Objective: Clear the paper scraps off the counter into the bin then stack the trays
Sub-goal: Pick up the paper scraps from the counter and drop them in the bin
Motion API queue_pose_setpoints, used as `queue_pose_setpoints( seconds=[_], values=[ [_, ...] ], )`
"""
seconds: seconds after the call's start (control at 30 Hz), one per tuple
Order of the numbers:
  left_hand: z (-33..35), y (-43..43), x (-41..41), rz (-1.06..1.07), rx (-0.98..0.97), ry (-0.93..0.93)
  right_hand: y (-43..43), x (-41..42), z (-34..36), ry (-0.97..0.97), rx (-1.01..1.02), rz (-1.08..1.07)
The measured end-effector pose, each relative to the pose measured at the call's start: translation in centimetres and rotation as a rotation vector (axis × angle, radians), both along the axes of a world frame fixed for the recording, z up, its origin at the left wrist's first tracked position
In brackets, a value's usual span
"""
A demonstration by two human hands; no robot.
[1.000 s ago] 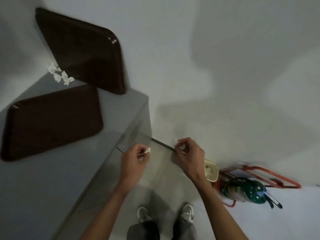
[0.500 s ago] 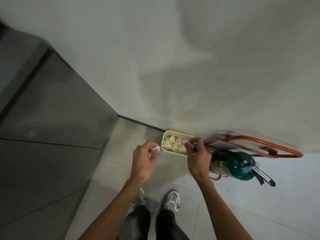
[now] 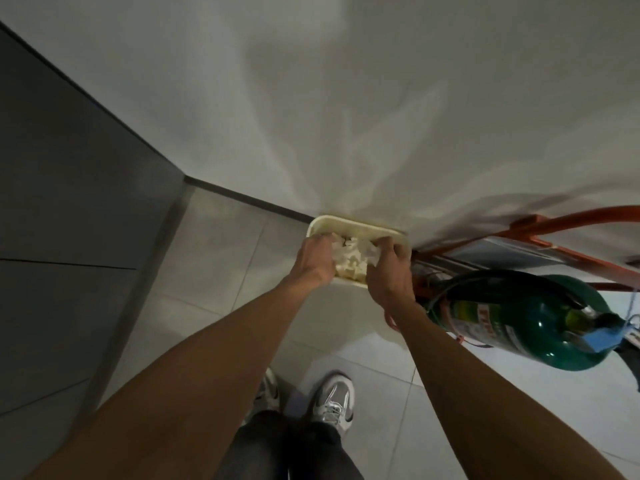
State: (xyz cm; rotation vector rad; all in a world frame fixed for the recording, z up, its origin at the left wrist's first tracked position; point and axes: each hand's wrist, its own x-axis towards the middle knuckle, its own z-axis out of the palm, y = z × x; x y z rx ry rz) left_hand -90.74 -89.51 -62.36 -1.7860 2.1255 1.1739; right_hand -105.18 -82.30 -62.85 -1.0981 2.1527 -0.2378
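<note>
Against the wall [image 3: 346, 98] the floor bin [image 3: 356, 227] is heaped with paper scraps [image 3: 349, 268], one scrap [image 3: 372, 254] is pinched above it by fingers of the right hand [image 3: 388, 275], the grip of the left hand [image 3: 313, 258] cannot be told, and tray stacking is judged outstanding

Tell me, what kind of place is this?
Probably a back corner of a kitchen or workshop: a tiled floor, a green gas cylinder beside an orange metal frame, and a bin of paper scraps against the wall.
</note>
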Motion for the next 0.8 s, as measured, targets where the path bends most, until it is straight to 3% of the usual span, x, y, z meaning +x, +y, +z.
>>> queue_pose_setpoints(
  seconds=[0.2,0.4,0.67,0.8],
  values=[
    [4.5,-0.6,2.2,-0.164,-0.119,-0.033,-0.7,1.6,4.3,-0.004,-0.008,0.037],
    [20.3,-1.6,9.5,-0.198,-0.314,-0.004,-0.5,6.0,20.3,-0.049,-0.225,0.151],
    [45.6,-0.4,21.2,0.055,-0.540,0.089,-0.7,13.0,46.6,-0.042,-0.510,0.391],
    [56.2,2.3,26.6,0.247,-0.636,0.111,-1.9,16.8,56.6,-0.073,-0.623,0.502]
  ],
)
